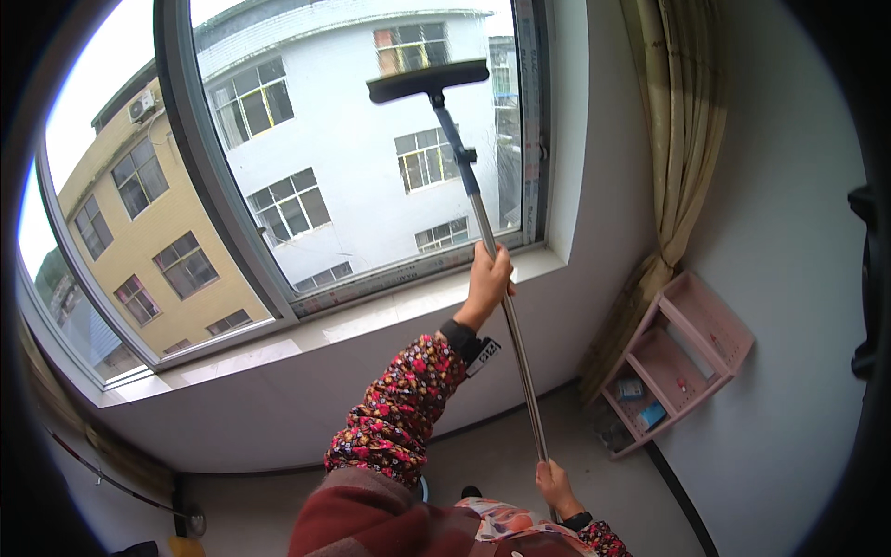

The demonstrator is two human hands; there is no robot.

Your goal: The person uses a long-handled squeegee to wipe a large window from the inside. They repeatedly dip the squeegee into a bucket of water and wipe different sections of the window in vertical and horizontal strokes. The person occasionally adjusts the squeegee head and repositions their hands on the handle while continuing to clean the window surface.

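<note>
A long-handled window squeegee [428, 80] has its dark head raised against the upper part of the window glass [355, 139]. Its metal pole [518, 348] slants down towards my body. Halfway along, near the sill, my left hand [489, 278] is wrapped around the pole below the blue-grey joint section [458, 150]. Lower down, in front of my apron, my right hand [555, 487] grips the pole close to its bottom end. Streaks of water show on the glass around the head.
A white window sill [418, 299] runs beneath the metal window frame [230, 195]. To the right hang a tied beige curtain [679, 139] and a pink shelf rack [686, 362] holding small items. Part of a light-blue round container [423, 489] shows beside my body.
</note>
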